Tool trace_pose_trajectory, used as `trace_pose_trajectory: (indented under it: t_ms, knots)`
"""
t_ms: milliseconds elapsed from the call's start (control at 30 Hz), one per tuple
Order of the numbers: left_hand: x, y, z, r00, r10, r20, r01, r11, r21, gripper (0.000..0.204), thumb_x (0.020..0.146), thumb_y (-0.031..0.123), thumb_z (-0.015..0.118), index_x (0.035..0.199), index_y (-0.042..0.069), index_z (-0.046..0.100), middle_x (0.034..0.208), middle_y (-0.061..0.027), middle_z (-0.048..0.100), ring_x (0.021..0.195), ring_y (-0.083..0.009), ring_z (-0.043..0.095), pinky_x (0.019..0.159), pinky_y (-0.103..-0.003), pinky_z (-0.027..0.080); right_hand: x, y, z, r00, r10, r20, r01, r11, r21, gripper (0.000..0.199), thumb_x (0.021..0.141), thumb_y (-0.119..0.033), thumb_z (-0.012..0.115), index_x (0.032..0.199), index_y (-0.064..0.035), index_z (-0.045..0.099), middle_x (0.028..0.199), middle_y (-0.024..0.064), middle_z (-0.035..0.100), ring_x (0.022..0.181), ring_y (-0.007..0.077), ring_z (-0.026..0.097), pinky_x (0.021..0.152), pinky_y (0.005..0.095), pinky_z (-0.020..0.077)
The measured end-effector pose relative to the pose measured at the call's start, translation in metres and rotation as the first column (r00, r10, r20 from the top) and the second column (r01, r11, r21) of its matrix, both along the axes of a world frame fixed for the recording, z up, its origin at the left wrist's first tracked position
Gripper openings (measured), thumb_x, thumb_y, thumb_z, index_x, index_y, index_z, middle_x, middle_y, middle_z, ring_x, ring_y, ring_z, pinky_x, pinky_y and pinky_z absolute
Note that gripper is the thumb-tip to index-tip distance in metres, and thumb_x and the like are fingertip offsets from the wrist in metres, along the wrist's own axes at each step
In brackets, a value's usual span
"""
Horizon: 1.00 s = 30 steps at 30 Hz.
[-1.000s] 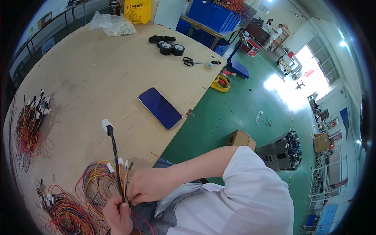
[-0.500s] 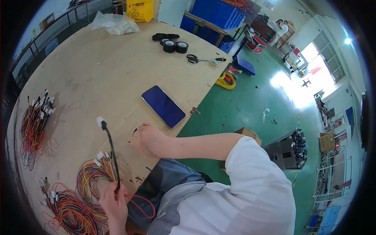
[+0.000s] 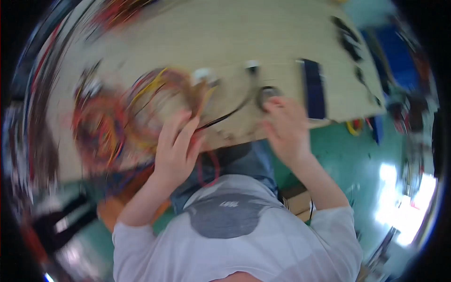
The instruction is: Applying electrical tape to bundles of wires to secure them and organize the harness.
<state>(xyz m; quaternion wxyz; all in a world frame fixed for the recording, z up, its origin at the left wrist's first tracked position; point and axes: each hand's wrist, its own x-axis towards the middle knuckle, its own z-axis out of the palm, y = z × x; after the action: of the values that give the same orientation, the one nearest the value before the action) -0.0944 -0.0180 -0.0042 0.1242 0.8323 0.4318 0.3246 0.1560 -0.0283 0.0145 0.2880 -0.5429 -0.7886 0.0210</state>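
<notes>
A black-wrapped wire harness with a white connector at its far end lies across the table's near side. Its near end runs between the thumb and forefinger of my left hand, which appears to hold it loosely. A thin red wire loop hangs below that hand over my lap. To the right, my right hand has its fingers apart, the fingertips at a small black tape roll. Left of my left hand lie a coiled bundle of coloured wires and another coil. Motion blurs details.
A dark-screened phone lies right of my right hand. More red wires are at the far left, and black items at the far right. A cardboard box stands on the green floor below the table.
My view has swung left, bringing both hands nearer the middle. My right hand's fingers have spread, with the tape roll now visible beside them. The harness lies lower, slanting right.
</notes>
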Motion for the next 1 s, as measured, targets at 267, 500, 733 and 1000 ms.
trace_pose_trajectory:
  t_ms: [267,500,733,1000]
  knots:
    - [-0.021,-0.017,-0.003,0.962,0.215,-0.171,-0.228,0.972,-0.061,0.039,0.068,0.021,0.067,0.098,0.001,0.053,0.100,-0.0115,0.049,0.101,-0.0297,0.046,0.090,-0.045,0.034,-0.044,0.037,-0.021,0.898,0.413,0.148,-0.420,0.907,0.020,0.032,0.065,-0.008,0.066,0.095,-0.0064,0.058,0.090,0.0041,0.057,0.091,0.0213,0.053,0.088,0.0421,0.0374]
    - [-0.012,-0.014,-0.003,0.959,0.160,-0.232,-0.180,0.981,-0.068,0.034,0.067,0.017,0.067,0.096,0.004,0.056,0.092,-0.0085,0.051,0.090,-0.0280,0.049,0.084,-0.042,0.037,-0.068,0.045,-0.023,0.769,0.639,0.015,-0.634,0.766,-0.107,0.019,0.071,-0.015,0.058,0.084,-0.0017,0.056,0.076,0.0082,0.053,0.076,0.0241,0.052,0.070,0.0346,0.0408]
    - [-0.018,-0.011,-0.012,0.968,0.184,-0.170,-0.199,0.978,-0.070,0.034,0.066,0.018,0.067,0.095,0.005,0.057,0.091,-0.0072,0.050,0.087,-0.0253,0.048,0.076,-0.038,0.037,-0.053,0.058,-0.013,0.845,0.532,-0.044,-0.532,0.831,-0.163,0.015,0.072,-0.014,0.061,0.080,-0.0045,0.052,0.076,0.0083,0.052,0.076,0.0252,0.052,0.071,0.0354,0.0409]
    - [-0.017,-0.009,-0.009,0.977,0.148,-0.155,-0.165,0.981,-0.102,0.036,0.067,0.024,0.067,0.095,0.004,0.057,0.088,-0.0070,0.051,0.084,-0.0258,0.049,0.072,-0.037,0.037,-0.073,0.050,-0.024,0.848,0.448,-0.284,-0.504,0.848,-0.166,0.016,0.074,-0.011,0.061,0.086,-0.0037,0.055,0.083,0.0086,0.056,0.082,0.0263,0.053,0.073,0.0336,0.0429]
